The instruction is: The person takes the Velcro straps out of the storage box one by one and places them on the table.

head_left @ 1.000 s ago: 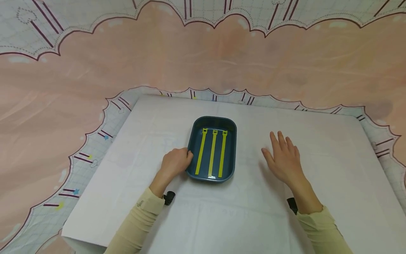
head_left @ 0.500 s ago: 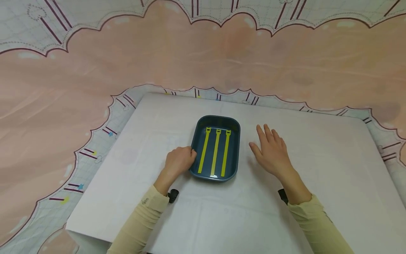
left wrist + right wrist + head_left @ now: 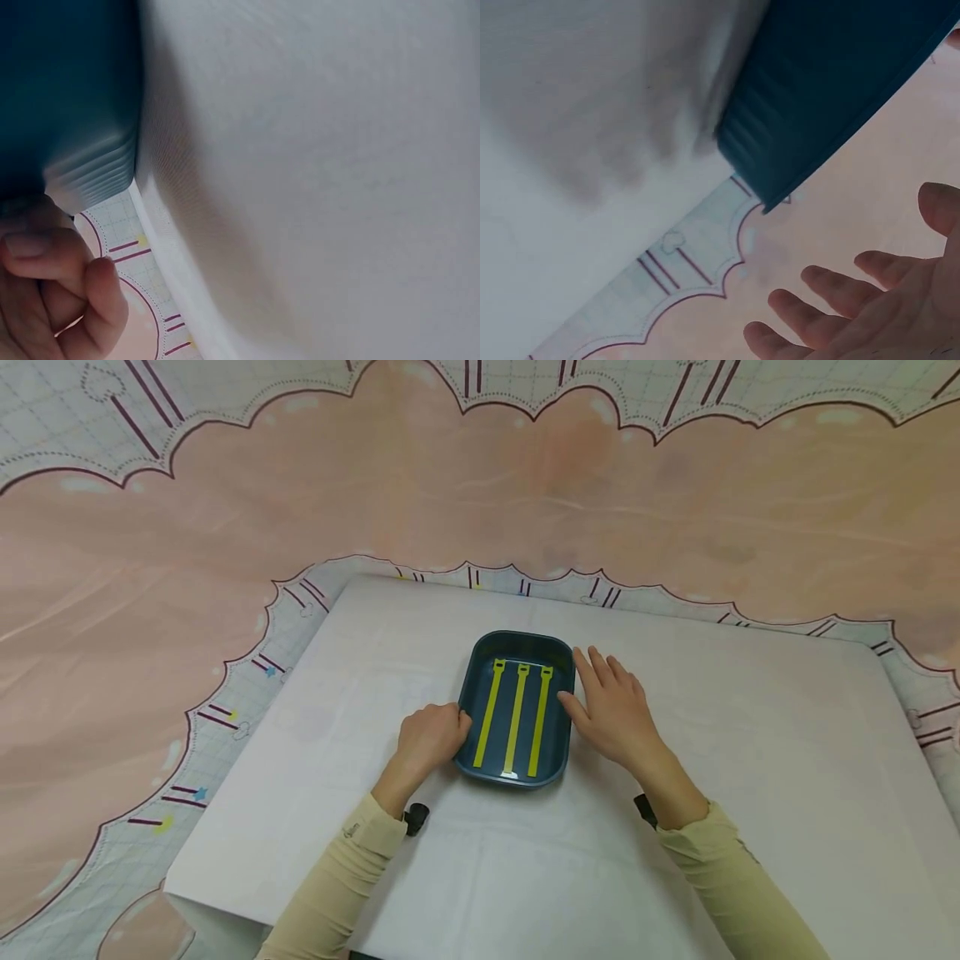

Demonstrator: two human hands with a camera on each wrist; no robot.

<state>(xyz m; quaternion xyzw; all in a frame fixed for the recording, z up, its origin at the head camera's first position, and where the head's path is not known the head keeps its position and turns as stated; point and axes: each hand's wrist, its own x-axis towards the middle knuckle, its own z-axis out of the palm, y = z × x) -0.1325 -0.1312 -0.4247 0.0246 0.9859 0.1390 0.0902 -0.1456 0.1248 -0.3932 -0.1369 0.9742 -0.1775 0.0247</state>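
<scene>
A dark blue rectangular tray (image 3: 522, 644) with rounded corners sits on the white table. Inside it, three flat yellow cable ties (image 3: 517, 718) with slotted heads lie side by side, heads toward the far end. My left hand (image 3: 432, 732) grips the tray's left rim, thumb on the inner side. In the left wrist view, curled fingers (image 3: 64, 277) show just below the tray's ribbed side wall (image 3: 90, 161). My right hand (image 3: 617, 710) is at the tray's right side, fingers straight and spread, thumb tip right at the rim. In the right wrist view a gap shows between palm and tray.
The white tabletop (image 3: 750, 735) extends all around the tray. Its left front edge drops off at the lower left. A peach and white patterned cloth (image 3: 480, 493) hangs behind the table and down its left side. Black wrist cameras (image 3: 416, 818) sit under both wrists.
My right hand has moved left, from well out over the table to the tray's right rim. My left hand keeps its grip. The whole view has shifted slightly.
</scene>
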